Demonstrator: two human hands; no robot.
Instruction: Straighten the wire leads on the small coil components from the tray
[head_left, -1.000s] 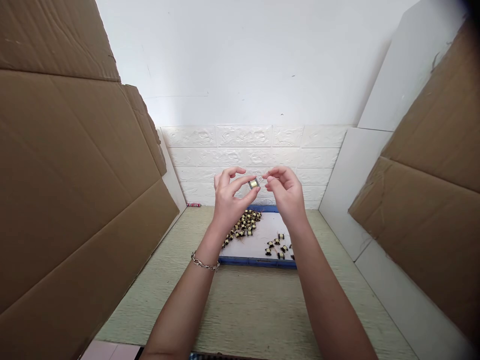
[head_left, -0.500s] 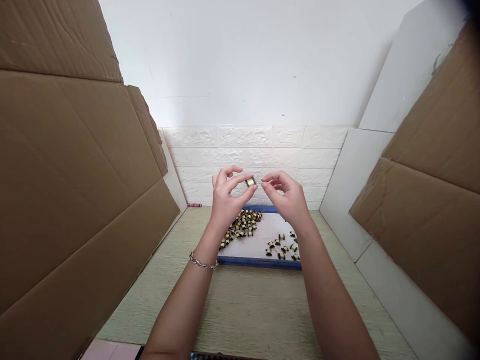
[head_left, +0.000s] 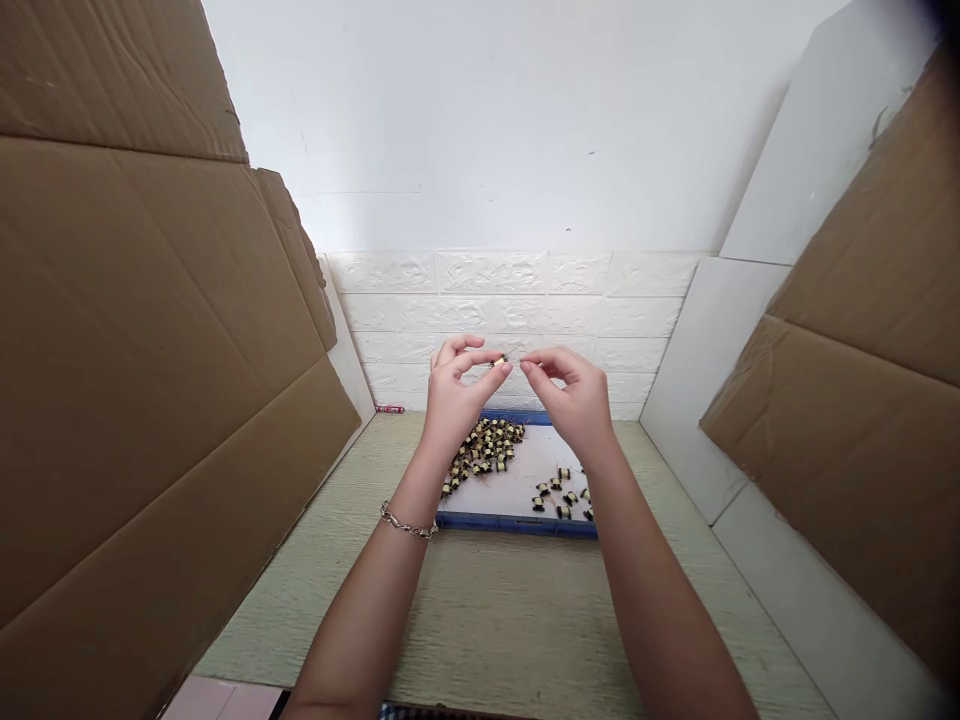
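My left hand (head_left: 459, 385) pinches a small black and yellow coil (head_left: 499, 361) between thumb and forefinger, above the far part of the tray. Thin wires stick out from the coil toward the right. Just right of it, my right hand (head_left: 566, 390) has thumb and forefinger pressed together near the wire ends; what lies between these fingertips is too small to make out. Below both hands is a blue-rimmed tray (head_left: 517, 523) with a white bottom. A dense pile of coils (head_left: 491, 440) fills its left part, and several scattered coils (head_left: 559, 485) lie at the right.
The tray stands on a pale green table (head_left: 517, 620). Tall cardboard sheets rise at the left (head_left: 150, 350) and right (head_left: 862, 380). A white brick-patterned wall (head_left: 491, 272) is behind. A small red tube (head_left: 389, 409) lies at the table's back left.
The coil has tilted in my left hand, so less of its yellow face shows. My right hand has shifted slightly left, its thumb and forefinger still pinched.
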